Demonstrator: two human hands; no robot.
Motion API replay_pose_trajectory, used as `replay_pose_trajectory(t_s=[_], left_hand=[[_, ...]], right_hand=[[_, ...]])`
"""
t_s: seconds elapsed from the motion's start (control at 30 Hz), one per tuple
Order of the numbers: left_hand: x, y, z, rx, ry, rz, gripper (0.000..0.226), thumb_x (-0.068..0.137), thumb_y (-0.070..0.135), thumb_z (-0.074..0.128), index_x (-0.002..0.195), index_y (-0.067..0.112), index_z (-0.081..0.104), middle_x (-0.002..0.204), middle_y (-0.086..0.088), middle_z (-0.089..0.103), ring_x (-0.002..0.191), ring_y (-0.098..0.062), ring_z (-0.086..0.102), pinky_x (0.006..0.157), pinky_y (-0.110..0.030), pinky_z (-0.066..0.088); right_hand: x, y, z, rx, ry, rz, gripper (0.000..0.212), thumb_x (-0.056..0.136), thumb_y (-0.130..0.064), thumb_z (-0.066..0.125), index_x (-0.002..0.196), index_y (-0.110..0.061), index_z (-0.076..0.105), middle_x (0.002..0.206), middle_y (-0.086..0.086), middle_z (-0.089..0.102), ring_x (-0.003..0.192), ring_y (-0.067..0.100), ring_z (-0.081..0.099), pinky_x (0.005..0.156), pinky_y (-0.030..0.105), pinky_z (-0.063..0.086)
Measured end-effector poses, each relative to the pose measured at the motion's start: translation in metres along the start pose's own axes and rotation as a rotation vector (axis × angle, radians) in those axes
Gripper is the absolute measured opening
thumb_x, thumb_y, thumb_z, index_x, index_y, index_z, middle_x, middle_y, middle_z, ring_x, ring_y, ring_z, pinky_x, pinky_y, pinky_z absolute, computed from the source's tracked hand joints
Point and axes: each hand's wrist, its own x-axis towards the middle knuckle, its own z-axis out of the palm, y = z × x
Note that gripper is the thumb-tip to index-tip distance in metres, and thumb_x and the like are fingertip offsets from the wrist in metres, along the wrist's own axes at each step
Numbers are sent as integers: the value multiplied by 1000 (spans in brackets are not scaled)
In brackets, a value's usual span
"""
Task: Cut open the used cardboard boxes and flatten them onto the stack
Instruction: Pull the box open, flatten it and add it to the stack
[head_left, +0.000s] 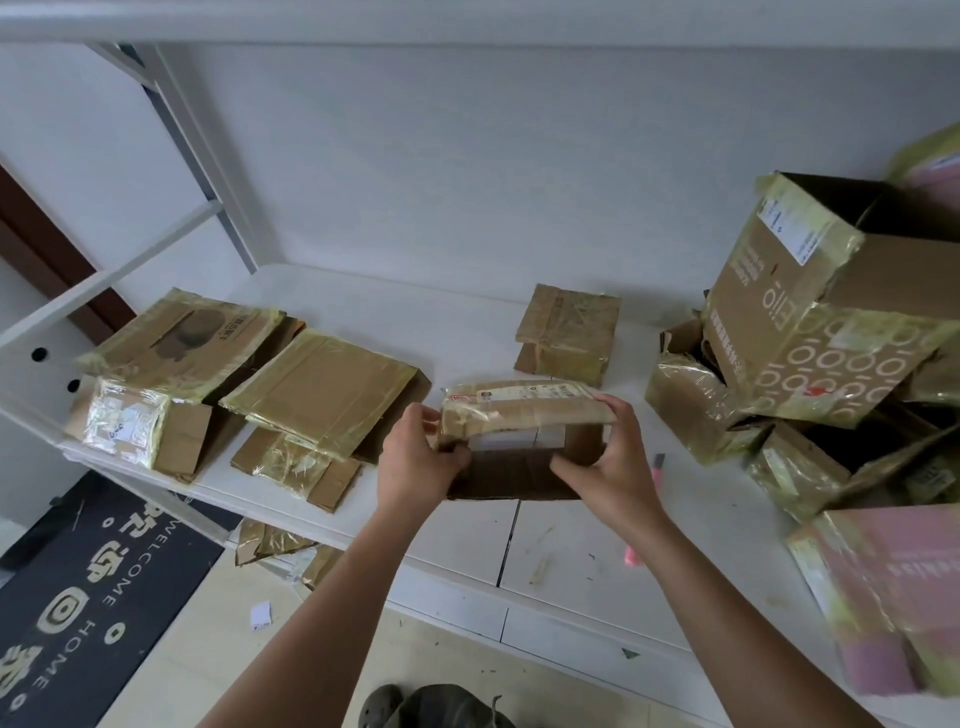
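A small taped cardboard box sits on the white table in the middle, its open side facing me. My left hand grips its left edge. My right hand grips its right side, thumb inside the opening and fingers over the top. Flattened boxes lie stacked at the table's left. A pink utility knife lies on the table just right of my right hand, partly hidden by my wrist.
A pile of unopened and open boxes fills the right side, with a pink box at the near right. One flattened box lies at the back. Cardboard scraps and a dark doormat lie on the floor at left.
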Motion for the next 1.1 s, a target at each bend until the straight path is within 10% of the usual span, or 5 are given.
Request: replay_pose_trajectory(t_s=[0.23, 0.4, 0.57, 0.77, 1.1], left_hand=[[3, 5, 3, 72, 47, -88, 61, 65, 34, 86, 107, 16, 46, 103, 3, 51, 92, -19, 50, 67, -32, 39], [6, 1, -16, -560, -246, -235, 26, 85, 0, 58, 110, 6, 61, 89, -3, 65, 79, -22, 59, 69, -32, 51], [10, -27, -37, -1002, -453, -512, 58, 65, -7, 30, 110, -2, 67, 101, -15, 68, 89, -26, 61, 76, -35, 54], [-7, -53, 5, 169, -398, -235, 54, 92, 29, 63, 139, 15, 40, 122, -10, 56, 96, -23, 62, 77, -36, 57], [-3, -51, 30, 280, -222, -254, 46, 96, 34, 52, 132, 6, 43, 119, -9, 46, 105, -25, 51, 89, -36, 46]], right_hand=[[3, -17, -12, 77, -182, 49, 75, 84, -11, 69, 146, -37, 36, 130, -16, 40, 117, 1, 47, 97, 26, 44], [16, -13, -33, 32, -155, -79, 72, 87, 10, 52, 139, -40, 48, 111, -15, 54, 57, -4, 51, 48, 11, 38], [21, 8, -46, -482, -359, -148, 92, 79, 21, 46, 138, -50, 46, 144, -31, 34, 124, -4, 43, 73, 12, 50], [1, 42, -3, -679, -696, 91, 77, 83, 3, 47, 148, -37, 40, 159, -18, 22, 136, 14, 42, 99, 26, 44], [-24, 67, 40, -1102, -530, -117, 61, 99, -35, 46, 155, -25, 24, 154, 1, 21, 146, 31, 17, 116, 48, 32]])
